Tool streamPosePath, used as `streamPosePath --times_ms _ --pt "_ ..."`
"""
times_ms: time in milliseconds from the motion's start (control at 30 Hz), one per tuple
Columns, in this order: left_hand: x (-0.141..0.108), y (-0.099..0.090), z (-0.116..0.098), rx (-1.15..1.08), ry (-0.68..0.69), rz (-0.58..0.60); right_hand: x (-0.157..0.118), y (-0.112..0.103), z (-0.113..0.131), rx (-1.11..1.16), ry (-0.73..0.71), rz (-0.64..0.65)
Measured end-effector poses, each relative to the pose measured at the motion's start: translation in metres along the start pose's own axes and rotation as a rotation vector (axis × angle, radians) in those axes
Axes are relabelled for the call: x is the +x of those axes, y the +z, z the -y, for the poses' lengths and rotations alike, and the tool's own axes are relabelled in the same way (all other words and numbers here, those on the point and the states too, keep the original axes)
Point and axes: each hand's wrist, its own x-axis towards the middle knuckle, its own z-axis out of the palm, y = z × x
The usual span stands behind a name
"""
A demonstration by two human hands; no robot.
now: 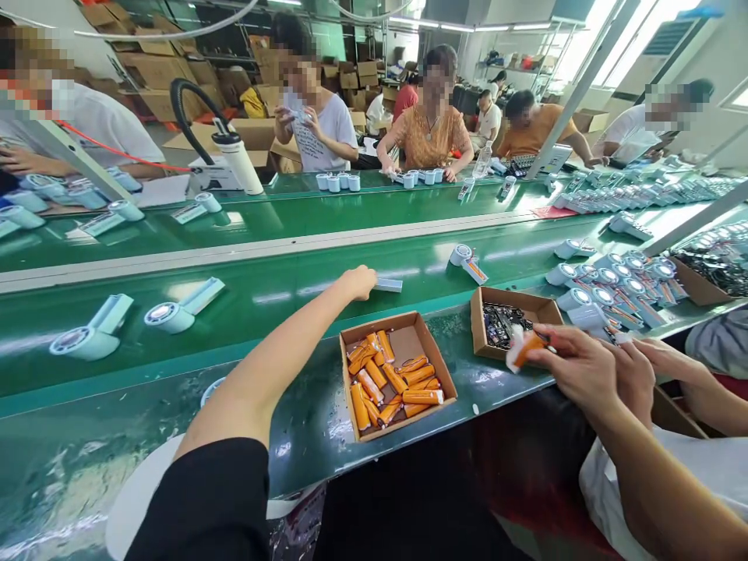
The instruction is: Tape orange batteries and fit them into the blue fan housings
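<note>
Head view: with left hand (359,282), contacts light-blue fan housing (389,285) on conveyor belt (280,273); cannot tell finger closure. On counter (315,389), see carton (412,343) of orange batteries (394,378). Near component box (491,349), clamps single orange battery (531,347) with fingers of right hand (587,370).

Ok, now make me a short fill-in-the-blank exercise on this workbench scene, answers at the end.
1. The person's left hand reaches out over the green belt, while an orange cylinder is held in the ____ hand.
2. The box with many more such cylinders in it is made of ____.
3. The colour of the sleeve on the person's left arm is ____.

Missing words: right; cardboard; black.
</note>
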Motion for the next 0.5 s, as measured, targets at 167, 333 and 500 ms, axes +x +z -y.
streamPosePath --times_ms 167,333,500 --pt "0.002 -0.002 0.006 -0.029 0.062 -0.010 0.101 0.126 0.007 -0.004 -0.088 0.340" --pt "0.008 -0.003 0.004 -0.050 0.045 -0.095 0.163 0.229 -0.034 -0.069 -0.104 0.523" --pt "0.016 0.002 0.000 -0.060 0.047 -0.112 0.168 0.250 -0.065 -0.067 -0.141 0.619"
